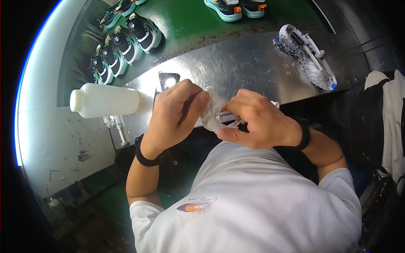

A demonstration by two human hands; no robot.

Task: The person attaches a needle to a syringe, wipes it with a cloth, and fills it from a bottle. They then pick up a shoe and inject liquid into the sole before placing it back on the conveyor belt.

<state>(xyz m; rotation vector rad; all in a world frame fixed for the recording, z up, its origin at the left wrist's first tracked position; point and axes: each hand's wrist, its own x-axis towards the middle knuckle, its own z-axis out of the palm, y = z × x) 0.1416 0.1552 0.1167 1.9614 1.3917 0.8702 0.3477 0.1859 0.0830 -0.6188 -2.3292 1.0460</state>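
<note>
Between my hands is a crumpled, thin whitish cloth or film (209, 111); I cannot tell which. My left hand (175, 114) is closed, thumb and fingers pinching the cloth's left side. On the other side, my right hand (263, 120) has curled fingers and a thumb closing round a clear, glossy piece (227, 117) that touches the cloth. What this clear piece is cannot be made out. The right fingers hide part of it. Each wrist wears a black band. Just beyond my left hand lies a small dark flat object (168, 78) catching a bright glare.
A white plastic bottle (110, 100) lies on its side at the left, with a small white-handled tool (121, 131) below it. Black-and-mint sneakers (143, 33) line a green surface (185, 25). On the metal table (236, 59), a fuzzy sole-shaped pad (300, 57) holds pen-like tools.
</note>
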